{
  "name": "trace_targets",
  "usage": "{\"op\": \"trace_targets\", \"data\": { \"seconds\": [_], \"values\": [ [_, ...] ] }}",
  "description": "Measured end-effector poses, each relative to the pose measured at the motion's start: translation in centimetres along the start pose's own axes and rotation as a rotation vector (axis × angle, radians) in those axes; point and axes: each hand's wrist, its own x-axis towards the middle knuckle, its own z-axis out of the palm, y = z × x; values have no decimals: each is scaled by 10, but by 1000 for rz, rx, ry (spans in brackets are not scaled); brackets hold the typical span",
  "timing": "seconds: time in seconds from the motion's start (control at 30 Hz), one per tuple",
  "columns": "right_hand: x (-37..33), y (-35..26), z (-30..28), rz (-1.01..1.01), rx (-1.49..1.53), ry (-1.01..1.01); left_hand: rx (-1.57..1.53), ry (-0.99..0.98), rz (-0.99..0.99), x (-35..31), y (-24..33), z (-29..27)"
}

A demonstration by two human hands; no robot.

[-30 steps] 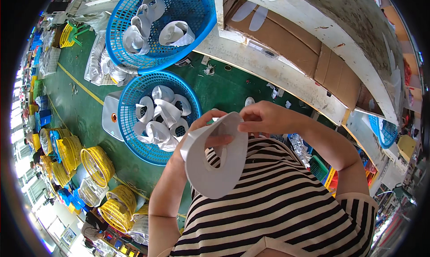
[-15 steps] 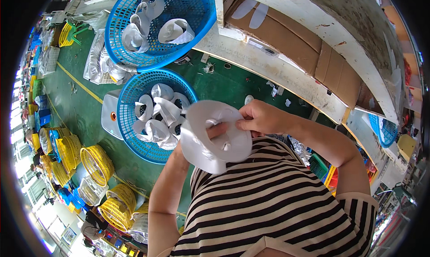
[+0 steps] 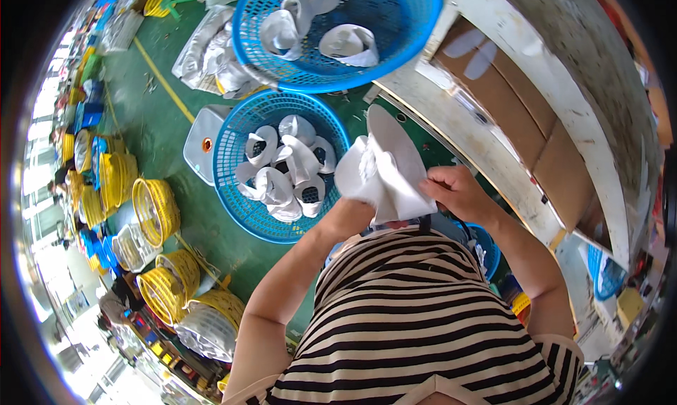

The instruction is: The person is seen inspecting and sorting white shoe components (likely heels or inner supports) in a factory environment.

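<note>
In front of my chest I hold a white shoe upper (image 3: 396,172) by its edges, tilted so its curved sheet fans upward. My left hand (image 3: 348,219) is closed on the lower left edge; the upper hides part of its fingers. On the opposite side, my right hand (image 3: 457,192) pinches the right edge between thumb and fingers. Just left of the upper stands a round blue plastic basket (image 3: 227,191) with several similar white uppers (image 3: 273,186) lying loose in it.
A larger blue basket (image 3: 331,84) at the top holds a few more uppers. On the right runs a worn white workbench (image 3: 550,73) with brown cardboard (image 3: 515,116) in its shelf. A grey stool (image 3: 199,145) and yellow baskets (image 3: 156,211) stand on the green floor at left.
The shoe upper has moved right and turned, its opening no longer facing me. My left hand has come out from behind it to its lower edge. The view has shifted.
</note>
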Motion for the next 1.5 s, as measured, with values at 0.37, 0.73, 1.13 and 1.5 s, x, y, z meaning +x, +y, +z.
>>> {"op": "trace_targets", "data": {
  "seconds": [0.37, 0.73, 1.13, 1.5],
  "values": [
    [24, 58, -56, 180, 211, 317, 208, 768, -537, -26, -107, -176],
    [245, -5, -63, -562, -575, 465, 996, 850, -383, -30, -74, -163],
    [206, -92, -80, -334, 195, 109, 567, 880, 305, -36, 51, -96],
    [60, -61, -38, -175, 118, 579, -296, 233, 156, 22, 119, -42]
  ]
}}
